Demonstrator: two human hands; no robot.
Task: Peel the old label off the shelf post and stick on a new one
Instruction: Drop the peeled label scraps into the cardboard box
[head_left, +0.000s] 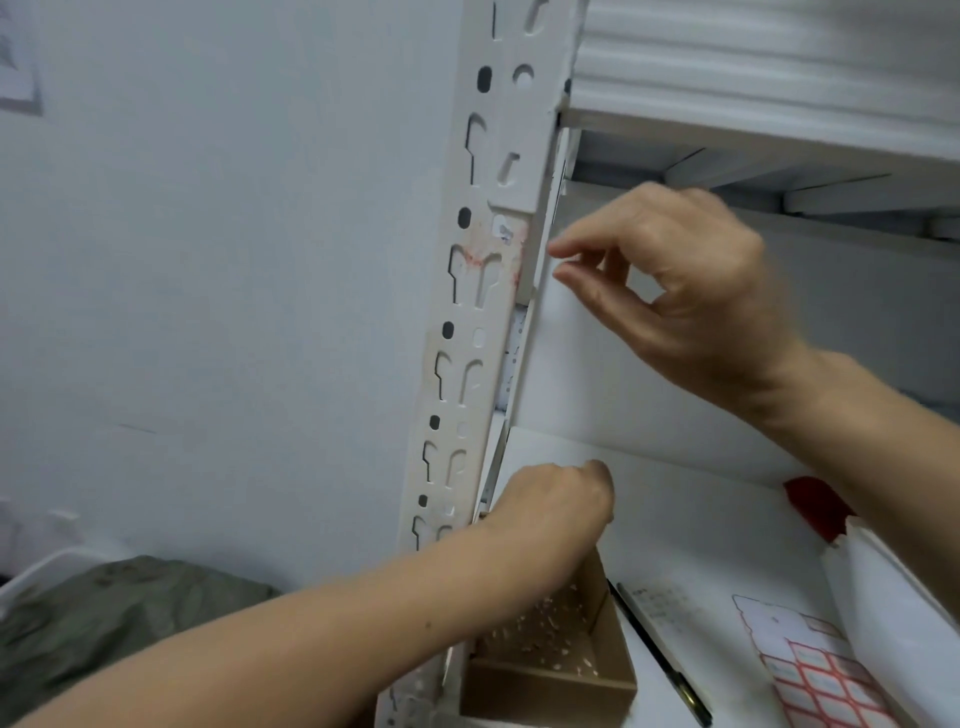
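Note:
A white slotted shelf post (470, 322) runs down the middle of the view. Red-stained label residue (485, 260) and a small torn scrap (503, 228) remain on its face. My right hand (691, 296) hovers just right of that patch, thumb and forefinger close together near the post's edge; whether they pinch a scrap is unclear. Lower down, my left hand (550, 512) is curled in a fist over a brown cardboard box (550, 654) holding several white paper scraps. A sheet of red-bordered labels (815, 670) lies on the shelf at lower right.
A black pen (660, 654) lies on the white shelf board (675, 509) between the box and the label sheet. A white roll with a red end (826, 512) lies at the right. An upper shelf (753, 130) overhangs. Grey-green cloth in a white bin (104, 608) sits at lower left.

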